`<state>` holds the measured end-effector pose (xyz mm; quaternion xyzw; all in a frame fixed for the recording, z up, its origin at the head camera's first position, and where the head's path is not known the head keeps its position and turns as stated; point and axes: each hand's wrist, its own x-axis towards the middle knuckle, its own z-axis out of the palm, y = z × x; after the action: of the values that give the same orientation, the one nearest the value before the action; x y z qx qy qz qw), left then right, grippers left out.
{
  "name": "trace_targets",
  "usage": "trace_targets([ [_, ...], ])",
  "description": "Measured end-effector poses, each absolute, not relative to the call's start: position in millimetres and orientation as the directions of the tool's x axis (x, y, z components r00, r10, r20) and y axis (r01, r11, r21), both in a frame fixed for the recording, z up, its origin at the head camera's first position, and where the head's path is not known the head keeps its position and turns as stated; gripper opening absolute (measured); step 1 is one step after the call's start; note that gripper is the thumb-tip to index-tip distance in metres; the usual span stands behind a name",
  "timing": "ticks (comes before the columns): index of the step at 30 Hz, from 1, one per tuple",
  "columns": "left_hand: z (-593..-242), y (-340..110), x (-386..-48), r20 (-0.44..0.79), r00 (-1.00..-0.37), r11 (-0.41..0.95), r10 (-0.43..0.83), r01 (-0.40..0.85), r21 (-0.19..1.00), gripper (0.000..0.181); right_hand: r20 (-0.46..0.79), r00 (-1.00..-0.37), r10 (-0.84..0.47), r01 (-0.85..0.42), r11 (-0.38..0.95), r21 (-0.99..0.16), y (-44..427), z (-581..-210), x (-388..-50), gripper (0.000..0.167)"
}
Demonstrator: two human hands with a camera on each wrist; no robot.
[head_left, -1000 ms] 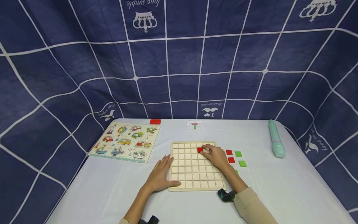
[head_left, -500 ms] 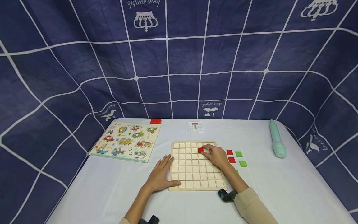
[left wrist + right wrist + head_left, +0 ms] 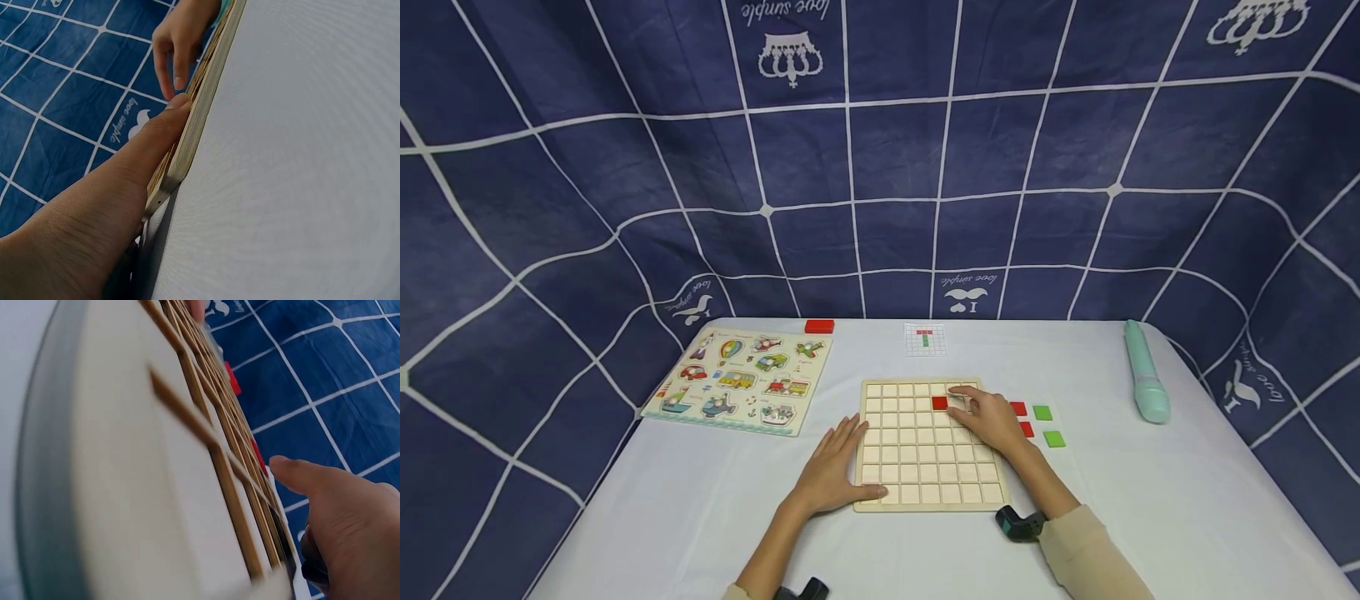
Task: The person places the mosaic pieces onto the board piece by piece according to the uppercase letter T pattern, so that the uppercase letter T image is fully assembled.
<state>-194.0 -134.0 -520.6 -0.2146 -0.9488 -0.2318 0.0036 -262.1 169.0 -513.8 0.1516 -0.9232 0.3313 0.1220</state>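
A wooden grid board lies flat on the white table. One red square tile sits in a cell of its second row from the far side. Just right of that tile is my right hand, thumb and index finger spread apart with nothing seen between them. My left hand rests along the board's left edge, fingers straight, the thumb lying over the near left corner. In the left wrist view, the left thumb touches the board's rim. The right wrist view shows the red tile beside the right hand's fingertip.
Red tiles and green tiles lie right of the board, partly behind the right hand. Beyond the board is a pattern card. A vehicle puzzle and red block are at left, a mint-green wand-shaped object at right.
My right hand has let go of the red tile and drawn slightly right, its fingers parting. The tile stays in its cell. The left hand holds its place.
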Motion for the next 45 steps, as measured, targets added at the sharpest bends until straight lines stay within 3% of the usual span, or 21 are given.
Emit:
trace_targets([
  [19,-520,-135,-193,0.110,-0.908,0.799,0.404,0.409,0.442,0.111,0.349,-0.934,-0.076,-0.272,0.785,-0.557,269,-510,-245,0.039],
  [45,-521,-135,-194,0.101,-0.907,0.801,0.408,0.409,0.436,0.112,0.229,-0.968,-0.104,-0.214,0.818,-0.534,280,-514,-243,0.037],
])
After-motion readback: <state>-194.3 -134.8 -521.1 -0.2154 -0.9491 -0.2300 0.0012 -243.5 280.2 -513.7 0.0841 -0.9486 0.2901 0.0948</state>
